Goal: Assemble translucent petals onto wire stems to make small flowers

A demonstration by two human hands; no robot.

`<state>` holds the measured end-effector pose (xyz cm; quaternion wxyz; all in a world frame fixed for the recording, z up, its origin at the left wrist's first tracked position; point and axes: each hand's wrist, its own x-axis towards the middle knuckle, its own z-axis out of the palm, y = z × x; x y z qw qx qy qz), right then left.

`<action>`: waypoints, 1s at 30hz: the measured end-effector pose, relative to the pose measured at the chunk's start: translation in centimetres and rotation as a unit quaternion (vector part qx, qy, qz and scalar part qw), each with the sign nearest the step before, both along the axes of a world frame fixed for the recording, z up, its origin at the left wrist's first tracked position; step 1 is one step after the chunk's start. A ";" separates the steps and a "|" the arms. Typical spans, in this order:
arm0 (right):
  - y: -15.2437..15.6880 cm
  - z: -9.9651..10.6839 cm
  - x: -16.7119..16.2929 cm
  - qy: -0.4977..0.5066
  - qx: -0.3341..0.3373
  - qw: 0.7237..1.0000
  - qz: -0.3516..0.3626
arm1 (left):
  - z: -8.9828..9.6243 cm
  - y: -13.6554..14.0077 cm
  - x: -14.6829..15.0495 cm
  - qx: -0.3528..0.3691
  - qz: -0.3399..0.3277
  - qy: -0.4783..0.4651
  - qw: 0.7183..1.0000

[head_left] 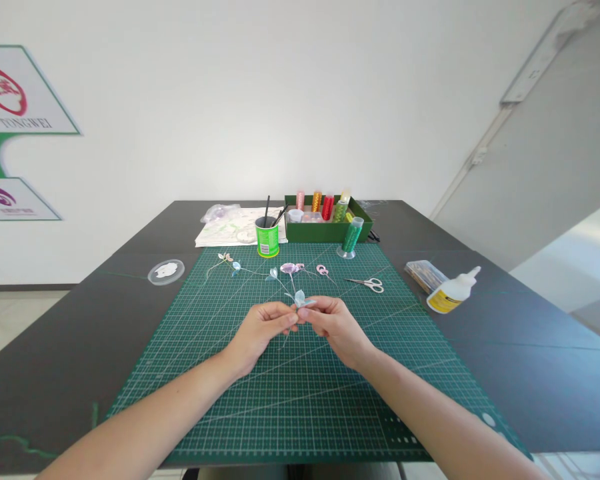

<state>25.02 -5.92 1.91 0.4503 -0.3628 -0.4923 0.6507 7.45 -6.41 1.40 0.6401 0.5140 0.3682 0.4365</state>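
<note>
Flower (301, 298) | pinched low — by left fingers (283, 322) and right fingers (314, 315) | top — just above them

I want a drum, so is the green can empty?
Not empty: dark sticks poke out of the green can. Its bottom is hidden.

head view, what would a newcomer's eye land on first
Probably the left hand and right hand, pinching a pale blue flower piece over the green mat. Next might come the lime-green can at the mat's far edge, then the thread spools in the green box right of it.
</note>
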 end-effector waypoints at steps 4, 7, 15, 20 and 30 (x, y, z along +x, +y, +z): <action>-0.2 0.0 -0.2 0.000 -0.010 1.000 -0.016 | 0.0 0.0 0.0 0.004 0.008 0.013 1.000; -0.3 0.1 -0.3 -0.001 -0.013 1.000 -0.022 | 0.0 -0.1 0.1 -0.001 0.003 0.014 1.000; 0.0 -0.2 0.0 -0.081 0.083 0.992 -0.057 | 0.4 -0.1 0.0 0.007 -0.006 0.015 1.000; -0.3 -0.5 0.2 -0.193 0.166 0.962 -0.095 | 0.8 -0.2 -0.2 0.055 0.014 0.022 0.998; -0.4 -0.3 0.6 -0.253 0.237 0.932 -0.110 | 0.8 -0.5 -0.6 0.107 0.020 0.047 0.993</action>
